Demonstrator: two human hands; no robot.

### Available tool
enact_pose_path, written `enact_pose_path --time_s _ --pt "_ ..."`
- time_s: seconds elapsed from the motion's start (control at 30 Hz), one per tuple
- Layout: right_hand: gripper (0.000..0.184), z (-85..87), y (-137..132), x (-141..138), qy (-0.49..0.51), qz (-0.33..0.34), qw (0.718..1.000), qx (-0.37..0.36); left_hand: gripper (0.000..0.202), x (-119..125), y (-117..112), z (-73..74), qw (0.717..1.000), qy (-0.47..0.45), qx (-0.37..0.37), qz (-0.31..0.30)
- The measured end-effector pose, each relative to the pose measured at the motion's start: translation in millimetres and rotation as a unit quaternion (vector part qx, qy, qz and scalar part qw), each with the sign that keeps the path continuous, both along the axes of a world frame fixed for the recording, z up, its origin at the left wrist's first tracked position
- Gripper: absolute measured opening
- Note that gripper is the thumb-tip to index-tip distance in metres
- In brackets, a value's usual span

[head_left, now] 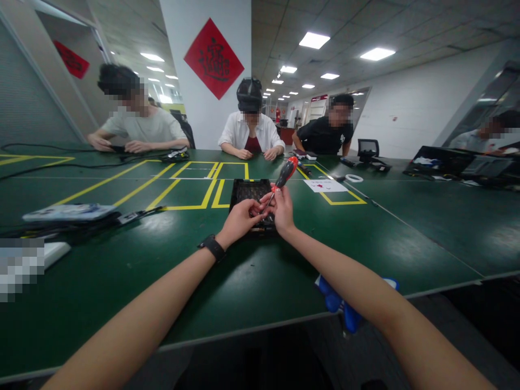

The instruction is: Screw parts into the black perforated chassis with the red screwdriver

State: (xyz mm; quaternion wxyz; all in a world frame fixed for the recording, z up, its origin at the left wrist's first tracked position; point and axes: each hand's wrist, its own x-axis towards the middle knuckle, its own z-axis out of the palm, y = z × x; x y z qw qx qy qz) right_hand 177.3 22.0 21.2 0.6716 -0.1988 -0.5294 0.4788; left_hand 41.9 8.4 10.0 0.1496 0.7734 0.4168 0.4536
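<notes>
A screwdriver (286,172) with a black and red handle is in my right hand (283,208), its handle pointing up and away and its shaft slanting down to the left. The fingers of my left hand (246,215), with a black band on the wrist, are pinched together near the screwdriver's tip. Whether they hold the tip or some small part is too fine to make out. Both hands are over a black open tray (242,188) on the green table. Dark contents inside it are partly hidden by my hands.
The green table (195,287) has yellow tape outlines. At left lie a flat light-coloured device (69,212) and cables. A white paper (326,186) and a tape roll (353,178) are to the right. Blue gloves (333,298) hang at the near edge. Several people sit across.
</notes>
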Motion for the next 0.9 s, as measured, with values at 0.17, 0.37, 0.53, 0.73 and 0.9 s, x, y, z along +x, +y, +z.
enact_pose_path --time_s 0.17,0.37,0.53,0.73,0.9 --pt "0.028 0.1 -0.3 -0.9 -0.001 -0.007 1.0 0.005 0.025 1.5 -1.3 0.9 1.0 -0.012 -0.009 -0.011" --pt "0.028 0.2 -0.5 -1.0 -0.008 0.0 1.0 0.009 0.023 -0.4 1.7 -2.3 1.0 -0.003 -0.027 -0.006" --pt "0.03 1.0 -2.1 -1.4 -0.022 0.006 1.0 0.012 0.016 -1.3 -0.2 1.3 0.999 -0.019 -0.026 -0.011" --pt "0.029 2.1 -5.2 -1.1 -0.021 0.015 0.999 0.023 0.019 1.2 -1.0 4.0 0.999 -0.018 -0.037 -0.015" --pt "0.033 3.4 -6.9 -0.9 -0.034 0.023 0.999 0.019 0.015 -1.8 1.3 -0.1 0.999 0.037 -0.018 -0.004"
